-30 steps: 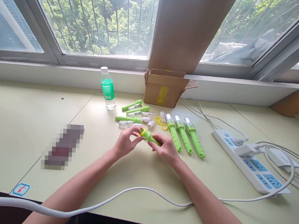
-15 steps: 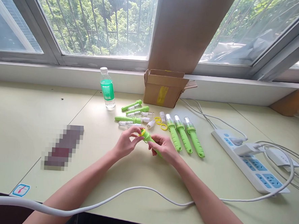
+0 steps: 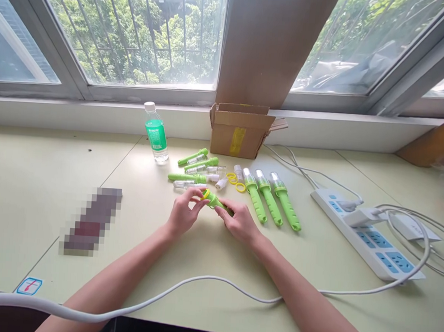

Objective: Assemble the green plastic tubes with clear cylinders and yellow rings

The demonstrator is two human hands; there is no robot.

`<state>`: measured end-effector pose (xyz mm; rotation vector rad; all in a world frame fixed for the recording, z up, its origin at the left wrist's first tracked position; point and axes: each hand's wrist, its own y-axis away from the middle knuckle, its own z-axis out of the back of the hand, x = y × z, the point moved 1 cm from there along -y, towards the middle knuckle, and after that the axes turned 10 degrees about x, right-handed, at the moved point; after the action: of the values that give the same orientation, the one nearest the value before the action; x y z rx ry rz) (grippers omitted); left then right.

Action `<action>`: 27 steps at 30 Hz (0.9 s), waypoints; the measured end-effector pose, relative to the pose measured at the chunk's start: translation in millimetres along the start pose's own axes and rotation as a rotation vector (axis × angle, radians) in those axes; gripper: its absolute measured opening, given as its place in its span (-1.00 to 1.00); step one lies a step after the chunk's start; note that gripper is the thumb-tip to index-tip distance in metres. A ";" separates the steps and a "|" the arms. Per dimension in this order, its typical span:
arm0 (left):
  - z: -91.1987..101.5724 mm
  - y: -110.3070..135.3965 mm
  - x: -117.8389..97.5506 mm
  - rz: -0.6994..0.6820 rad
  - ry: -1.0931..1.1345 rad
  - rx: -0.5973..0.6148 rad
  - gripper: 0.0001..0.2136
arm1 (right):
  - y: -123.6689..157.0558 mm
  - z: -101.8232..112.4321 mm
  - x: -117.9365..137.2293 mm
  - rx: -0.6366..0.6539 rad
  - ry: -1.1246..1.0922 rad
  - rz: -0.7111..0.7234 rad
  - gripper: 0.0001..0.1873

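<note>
Between my hands is a green plastic handle [image 3: 214, 200] with a threaded end, tilted toward the upper left. My left hand [image 3: 183, 211] pinches a yellow ring [image 3: 206, 193] at that threaded end. My right hand [image 3: 241, 221] is closed round the handle's lower part, hiding some of it. Just beyond lie more yellow rings [image 3: 240, 187], a small white cylindrical part [image 3: 221, 184] and a clear ribbed part [image 3: 238, 173]. Several loose green handles [image 3: 185, 177] and clear covers lie behind my left hand. Three green sticks with clear tops [image 3: 270, 196] lie side by side to the right.
A cardboard box [image 3: 224, 133] and a water bottle [image 3: 156, 134] stand at the back. On the right lies a white power strip [image 3: 356, 239] with plugs. A white cable [image 3: 184, 283] crosses the front, by my forearms. A blurred dark object [image 3: 92, 223] lies left.
The whole view has shifted slightly. My right fingers have changed their hold on the green handle and lie straighter along it. My left hand still pinches the yellow ring at its end.
</note>
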<state>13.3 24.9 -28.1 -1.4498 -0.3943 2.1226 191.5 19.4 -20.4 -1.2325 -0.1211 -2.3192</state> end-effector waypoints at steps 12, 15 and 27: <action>3.3 -2.0 -3.4 -0.071 -0.023 0.099 -0.87 | -0.6 1.8 -6.1 0.129 -0.438 -0.176 -0.63; 3.5 -2.2 -3.0 -0.073 -0.030 0.116 -0.88 | -1.4 3.6 -6.2 0.149 -0.470 -0.190 -0.60; 2.4 1.1 -3.3 -0.107 -0.106 0.068 -0.89 | 0.6 3.5 -0.8 0.219 -0.589 -0.218 -0.59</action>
<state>11.7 22.3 -25.2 -1.2544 -0.4248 2.1117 194.7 20.3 -19.2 -1.8137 -0.7204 -1.9674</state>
